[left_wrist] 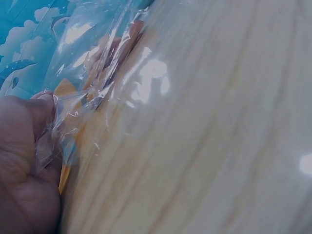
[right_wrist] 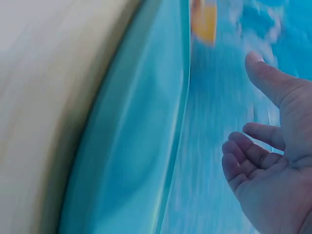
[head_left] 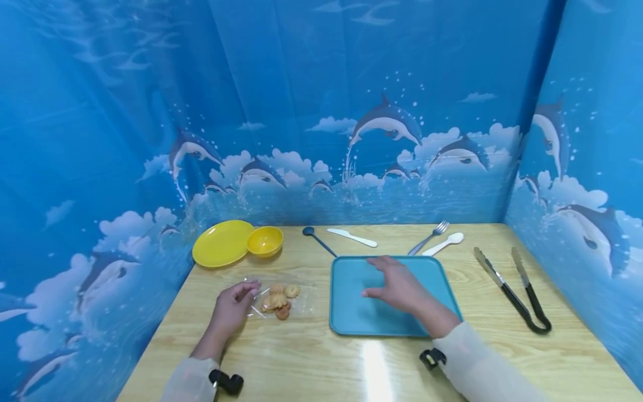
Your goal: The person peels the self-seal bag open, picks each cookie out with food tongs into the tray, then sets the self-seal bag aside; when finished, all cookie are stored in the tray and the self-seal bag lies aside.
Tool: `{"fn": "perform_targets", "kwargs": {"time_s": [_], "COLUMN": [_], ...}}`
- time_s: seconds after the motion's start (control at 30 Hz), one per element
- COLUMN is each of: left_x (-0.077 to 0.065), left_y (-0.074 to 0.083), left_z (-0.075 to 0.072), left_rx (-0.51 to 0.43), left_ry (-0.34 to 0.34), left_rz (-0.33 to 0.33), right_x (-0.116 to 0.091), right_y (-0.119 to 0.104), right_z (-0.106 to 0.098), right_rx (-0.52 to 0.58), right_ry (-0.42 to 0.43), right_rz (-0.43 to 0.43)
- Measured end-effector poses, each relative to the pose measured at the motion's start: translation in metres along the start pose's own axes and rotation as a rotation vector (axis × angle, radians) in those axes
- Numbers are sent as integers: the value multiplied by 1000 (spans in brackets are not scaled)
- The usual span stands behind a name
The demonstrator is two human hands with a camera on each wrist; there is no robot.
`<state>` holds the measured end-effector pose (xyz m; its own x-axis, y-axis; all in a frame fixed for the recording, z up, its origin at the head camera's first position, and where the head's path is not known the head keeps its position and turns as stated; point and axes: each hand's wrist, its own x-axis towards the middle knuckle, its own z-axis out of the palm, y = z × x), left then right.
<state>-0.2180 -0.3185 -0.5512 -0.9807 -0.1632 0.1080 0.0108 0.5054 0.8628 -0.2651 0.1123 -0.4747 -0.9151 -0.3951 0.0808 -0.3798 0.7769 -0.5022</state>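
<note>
My left hand (head_left: 234, 305) pinches the left edge of a clear plastic bag (head_left: 303, 301) between thumb and fingers. Several small golden-brown cookies (head_left: 274, 302) show through the crinkled film, bunched near the bag's middle. In the left wrist view the thumb lies along the gathered plastic (left_wrist: 73, 105). Over the teal rectangular tray (head_left: 346, 312), to the right of the bag, hovers my right hand (head_left: 399, 285). Its thumb and fingers are spread and it holds nothing. The right wrist view shows the palm and relaxed fingers beside the tray's rim (right_wrist: 183, 112).
A yellow plate (head_left: 221, 243) and yellow bowl (head_left: 265, 242) stand at the back left. Behind the tray lie a dark spoon (head_left: 320, 241), a white knife (head_left: 353, 238), a grey fork (head_left: 428, 238) and a white spoon (head_left: 444, 244). Black-handled tongs (head_left: 514, 296) lie spread at the right.
</note>
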Motion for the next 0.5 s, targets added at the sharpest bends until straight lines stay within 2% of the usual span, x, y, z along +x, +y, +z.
{"fn": "perform_targets", "kwargs": {"time_s": [0.13, 0.27, 0.4, 0.5], "left_x": [-3, -5, -4, -2], "left_y": [-1, 1, 3, 3], "left_z": [-3, -4, -3, -1], "left_rx": [10, 10, 4, 8], "left_ry": [8, -1, -13, -28], "left_rz": [-3, -7, -7, -14], "right_x": [-32, -67, -96, -112], "right_y": [60, 117, 166, 190], "right_z": [-40, -73, -94, -102], "right_rx": [-50, -137, -246, -288], "right_ry": [117, 197, 236, 228], "right_rz": [126, 270, 397, 461]}}
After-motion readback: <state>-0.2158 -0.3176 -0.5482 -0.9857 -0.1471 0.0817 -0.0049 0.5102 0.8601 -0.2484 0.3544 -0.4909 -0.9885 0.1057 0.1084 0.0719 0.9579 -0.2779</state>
